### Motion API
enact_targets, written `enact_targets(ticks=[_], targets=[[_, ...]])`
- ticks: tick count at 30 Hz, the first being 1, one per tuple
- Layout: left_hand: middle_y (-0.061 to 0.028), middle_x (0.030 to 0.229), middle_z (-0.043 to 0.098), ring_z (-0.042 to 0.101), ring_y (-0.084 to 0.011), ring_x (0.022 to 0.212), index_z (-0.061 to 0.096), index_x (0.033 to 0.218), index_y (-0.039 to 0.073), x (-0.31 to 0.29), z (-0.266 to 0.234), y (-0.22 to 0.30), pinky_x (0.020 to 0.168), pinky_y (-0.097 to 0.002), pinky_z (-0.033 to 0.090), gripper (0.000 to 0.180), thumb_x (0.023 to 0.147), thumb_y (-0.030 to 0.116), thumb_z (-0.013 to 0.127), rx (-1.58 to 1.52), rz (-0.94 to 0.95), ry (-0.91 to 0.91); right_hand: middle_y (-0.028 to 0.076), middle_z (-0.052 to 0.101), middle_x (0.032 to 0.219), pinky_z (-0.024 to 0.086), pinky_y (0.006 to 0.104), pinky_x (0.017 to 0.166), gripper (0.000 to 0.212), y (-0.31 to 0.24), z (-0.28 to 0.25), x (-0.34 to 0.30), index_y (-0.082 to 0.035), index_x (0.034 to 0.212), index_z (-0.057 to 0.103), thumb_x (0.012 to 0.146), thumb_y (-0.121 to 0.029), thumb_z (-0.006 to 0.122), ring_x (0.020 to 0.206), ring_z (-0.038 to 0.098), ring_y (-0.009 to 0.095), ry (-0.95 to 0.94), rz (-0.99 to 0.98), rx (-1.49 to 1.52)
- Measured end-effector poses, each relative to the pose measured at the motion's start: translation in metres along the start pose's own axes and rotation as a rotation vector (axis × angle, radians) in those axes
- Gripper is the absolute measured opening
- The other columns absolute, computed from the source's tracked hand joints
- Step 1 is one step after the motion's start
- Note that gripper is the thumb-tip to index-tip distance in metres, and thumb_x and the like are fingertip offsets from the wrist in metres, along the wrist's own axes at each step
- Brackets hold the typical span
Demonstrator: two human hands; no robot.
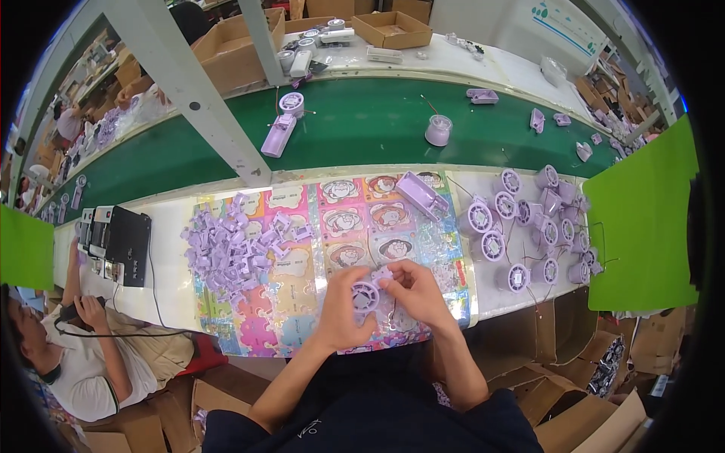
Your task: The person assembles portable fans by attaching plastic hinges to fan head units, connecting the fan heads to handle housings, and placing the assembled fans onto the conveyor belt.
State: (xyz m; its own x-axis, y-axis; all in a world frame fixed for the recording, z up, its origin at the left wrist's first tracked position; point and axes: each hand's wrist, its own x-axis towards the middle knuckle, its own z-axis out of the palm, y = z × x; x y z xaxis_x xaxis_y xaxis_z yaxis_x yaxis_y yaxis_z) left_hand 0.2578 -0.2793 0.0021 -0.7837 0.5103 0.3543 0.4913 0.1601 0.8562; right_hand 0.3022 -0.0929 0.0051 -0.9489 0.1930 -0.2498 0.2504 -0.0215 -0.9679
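My left hand (pixel 341 311) is wrapped around a round lilac plastic housing (pixel 365 297) with a spoked, fan-like face turned up. Between the fingertips of my right hand (pixel 414 291) is a small lilac plastic part (pixel 383 275), touching the housing's upper right edge. A thin wire rises from the housing. Both hands are over a colourful printed sheet (pixel 298 326) on the table. Beyond them lies a lilac elongated shell (pixel 421 196). To the left is a heap of small lilac parts (pixel 230 249); to the right stand several round lilac housings (pixel 492 245) with wires.
A green conveyor belt (pixel 362 124) runs across the far side, carrying lilac pieces. A metal post (pixel 192 87) rises at the left, near a black box device (pixel 124 245). A co-worker (pixel 83 355) sits at far left. Green panels (pixel 646 219) flank the table; cardboard boxes (pixel 566 325) stand below.
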Motion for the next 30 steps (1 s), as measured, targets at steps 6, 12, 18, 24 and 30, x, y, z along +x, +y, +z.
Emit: enact_targets(ticks=[6,12,18,24,30], targets=[[-0.014,0.116,0.065,0.062,-0.0223,0.11,0.064,0.116,-0.002,0.003,-0.008,-0.015,0.094,-0.033,0.048,0.029,0.089,0.005,0.072,-0.369,-0.343,-0.054,0.005,0.066,0.099,0.05,0.0244,0.069,0.022,-0.009,0.015,-0.024,0.0,0.11,0.07,0.089,-0.004,0.075,0.079,0.062,0.008,-0.049,-0.201,-0.271],[-0.0117,0.102,0.068,0.065,-0.0182,0.095,0.066,0.098,-0.004,-0.001,-0.003,-0.022,0.086,-0.0312,0.051,0.009,0.091,0.001,0.07,-0.49,-0.265,-0.038,0.006,0.07,0.105,0.055,0.0256,0.082,0.026,0.013,0.024,-0.03,0.002,0.116,0.063,0.092,0.001,0.072,0.094,0.067,0.01,-0.011,-0.051,0.389],[-0.011,0.1,0.068,0.063,-0.0161,0.095,0.065,0.092,-0.004,0.002,0.002,-0.014,0.084,-0.0309,0.049,0.005,0.092,0.0,0.069,-0.709,-0.375,-0.111,0.004,0.07,0.101,0.053,0.0232,0.08,0.026,0.006,0.016,-0.043,0.001,0.116,0.063,0.091,0.001,0.073,0.091,0.065,0.008,-0.017,-0.032,0.36],[-0.0102,0.111,0.069,0.062,-0.021,0.105,0.068,0.114,-0.002,0.067,0.021,0.002,0.093,-0.034,0.047,0.023,0.095,0.011,0.069,-0.448,-0.076,-0.199,-0.001,0.069,0.086,0.045,0.0204,0.063,0.021,-0.012,-0.028,-0.033,0.0,0.11,0.068,0.092,-0.01,0.074,0.071,0.057,0.003,0.24,-0.143,0.207],[-0.0147,0.129,0.062,0.053,-0.0328,0.128,0.06,0.133,0.004,0.175,0.052,-0.005,0.113,-0.0451,0.038,0.056,0.079,0.013,0.073,0.133,0.228,-0.173,0.007,0.074,0.088,0.051,0.0258,0.064,0.025,-0.039,-0.051,-0.025,0.001,0.112,0.067,0.091,-0.011,0.075,0.073,0.066,0.011,0.224,-0.009,-0.385]])
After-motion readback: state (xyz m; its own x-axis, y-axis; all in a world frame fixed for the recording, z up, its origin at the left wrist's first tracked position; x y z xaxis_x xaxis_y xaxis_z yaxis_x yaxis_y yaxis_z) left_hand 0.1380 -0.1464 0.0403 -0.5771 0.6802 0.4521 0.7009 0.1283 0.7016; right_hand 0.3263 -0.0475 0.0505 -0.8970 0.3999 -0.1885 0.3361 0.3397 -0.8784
